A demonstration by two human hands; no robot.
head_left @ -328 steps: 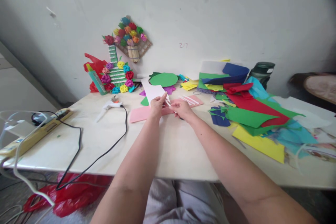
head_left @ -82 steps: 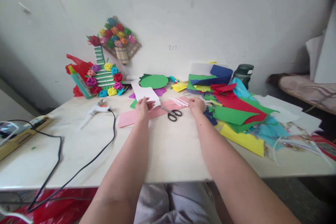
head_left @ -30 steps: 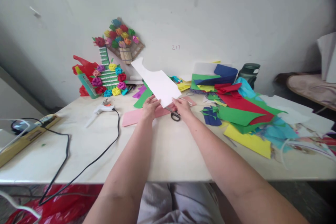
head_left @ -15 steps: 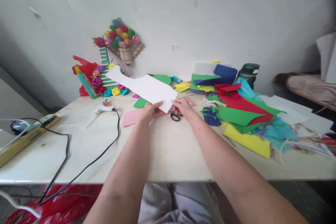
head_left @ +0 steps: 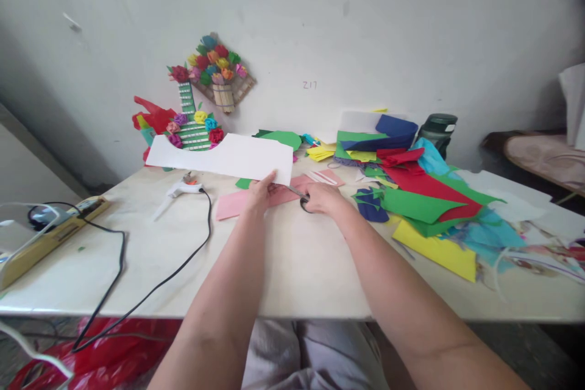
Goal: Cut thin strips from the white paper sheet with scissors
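Note:
A large white sheet of paper (head_left: 228,158) with a curved cut-out is pinched at its lower right corner by my left hand (head_left: 261,194). My right hand (head_left: 322,197) is closed around the dark handles of a pair of scissors (head_left: 304,200). Their blades point left toward the paper's right edge; whether they touch it I cannot tell. Beneath lies a folded pink sheet (head_left: 231,204), partly hidden by my left hand. Thin white strips (head_left: 322,177) rest on the pink paper beside my right hand.
On the left are a white glue gun (head_left: 180,189) with a black cord and a power strip (head_left: 59,237). Paper flower decorations (head_left: 196,134) stand behind. Green, red, yellow and blue paper (head_left: 415,201) piles up on the right, near a dark bottle (head_left: 437,133).
The white sheet has swung down and left, out of my right hand, and stays in my left. My right hand has taken hold of the scissors.

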